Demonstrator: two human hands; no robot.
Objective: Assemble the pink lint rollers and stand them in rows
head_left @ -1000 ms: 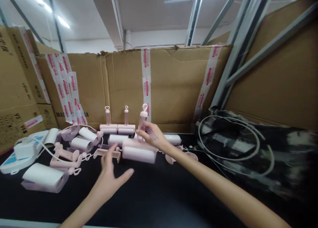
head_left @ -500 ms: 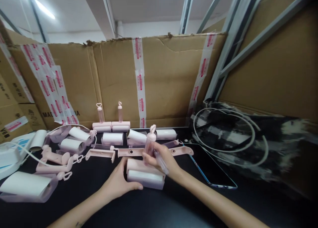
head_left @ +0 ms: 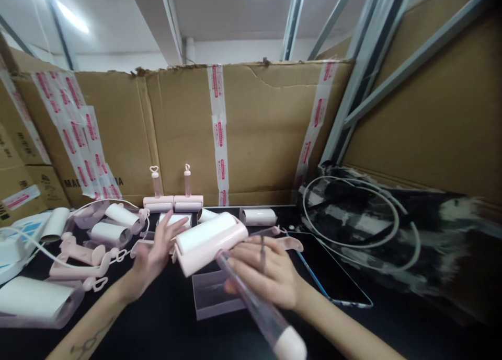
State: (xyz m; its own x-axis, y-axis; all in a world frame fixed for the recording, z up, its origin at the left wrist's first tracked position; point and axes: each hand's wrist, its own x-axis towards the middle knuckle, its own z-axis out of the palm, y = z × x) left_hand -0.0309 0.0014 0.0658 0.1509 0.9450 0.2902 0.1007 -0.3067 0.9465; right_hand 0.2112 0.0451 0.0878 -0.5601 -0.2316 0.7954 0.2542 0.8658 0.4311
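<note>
My right hand is closed round the clear handle of a lint roller. The roller is tilted, its white paper roll upward in a pink frame, its pale pink handle end toward me. Just left of the roller, my left hand is raised with its fingers spread and nothing in it. Under the roller a clear plastic cover lies on the black table, partly hidden by my right hand.
Two lint rollers stand at the back against a cardboard wall. Pink frames, white rolls and covers lie at left. At right are a tablet and a coiled white cable.
My right hand has lifted the lint roller out of the clear cover and turned it, handle toward me. My left hand has let go and moved up and left.
</note>
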